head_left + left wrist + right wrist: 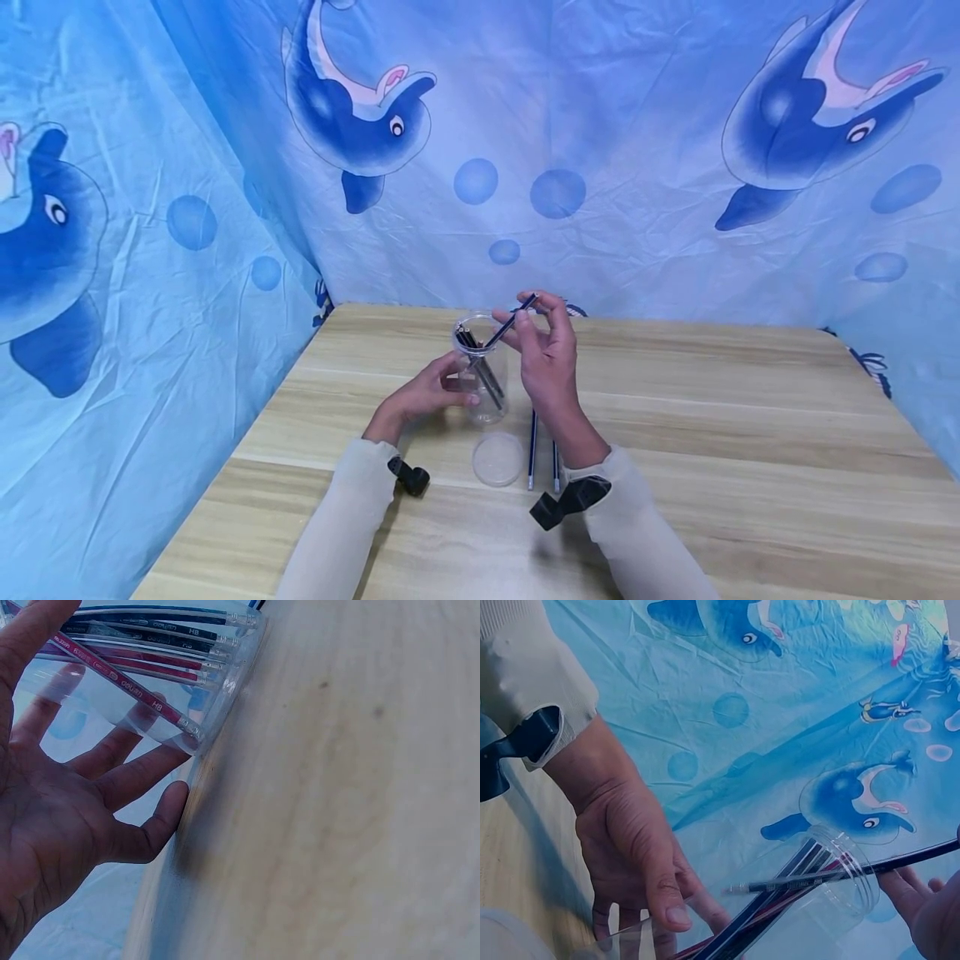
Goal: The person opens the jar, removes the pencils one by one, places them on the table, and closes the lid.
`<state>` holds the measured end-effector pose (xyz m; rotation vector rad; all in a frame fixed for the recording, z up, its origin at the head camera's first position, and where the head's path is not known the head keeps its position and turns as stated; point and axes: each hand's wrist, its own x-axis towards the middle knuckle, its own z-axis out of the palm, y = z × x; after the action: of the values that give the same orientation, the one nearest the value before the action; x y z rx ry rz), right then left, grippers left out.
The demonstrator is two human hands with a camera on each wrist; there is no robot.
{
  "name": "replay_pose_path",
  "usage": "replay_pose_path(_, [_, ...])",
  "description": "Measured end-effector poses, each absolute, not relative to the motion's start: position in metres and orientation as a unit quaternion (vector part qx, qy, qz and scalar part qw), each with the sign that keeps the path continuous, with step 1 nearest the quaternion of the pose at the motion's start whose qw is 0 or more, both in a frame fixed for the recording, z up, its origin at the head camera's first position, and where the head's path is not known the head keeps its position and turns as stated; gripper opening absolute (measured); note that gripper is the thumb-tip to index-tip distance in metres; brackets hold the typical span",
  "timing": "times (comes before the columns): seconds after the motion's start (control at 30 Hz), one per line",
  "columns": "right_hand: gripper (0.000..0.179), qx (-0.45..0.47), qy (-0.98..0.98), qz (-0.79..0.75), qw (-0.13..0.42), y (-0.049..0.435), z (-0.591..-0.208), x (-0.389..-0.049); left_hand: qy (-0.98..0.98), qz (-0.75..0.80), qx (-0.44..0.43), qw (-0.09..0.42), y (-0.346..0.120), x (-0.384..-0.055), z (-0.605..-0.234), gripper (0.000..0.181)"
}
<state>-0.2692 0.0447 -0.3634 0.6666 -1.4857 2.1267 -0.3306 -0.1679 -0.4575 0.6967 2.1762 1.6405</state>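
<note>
a person's left hand point(429, 389) holds a clear jar point(500, 367) by its side, thumb toward the camera. dark pencils point(487, 377) lean inside it. the right hand point(551, 358) pinches another pencil point(512, 322), slanted, its lower end at the jar's mouth. a round, clear lid point(497, 459) lies just in front of the jar on the wood-grain table point(712, 433), and to its right lie two more pencils point(532, 450), partly hidden by the right arm. behind hangs a blue cloth point(487, 83) printed with dolphins point(352, 117) and bubbles point(557, 193).
</note>
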Motion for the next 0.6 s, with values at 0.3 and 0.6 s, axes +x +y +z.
replay_pose_path(0.3, [0.039, 0.228, -0.524, 0.788, 0.23, 0.0459, -0.3652, -0.2688, 0.758, 0.579, 0.253, 0.161, -0.168, -0.3309, -0.459, 0.086])
replay_pose_path(0.6, [0.052, 0.21, -0.515, 0.779, 0.291, 0.0471, -0.3659, -0.2694, 0.747, 0.589, 0.256, 0.174, -0.1675, -0.3303, -0.4568, 0.089])
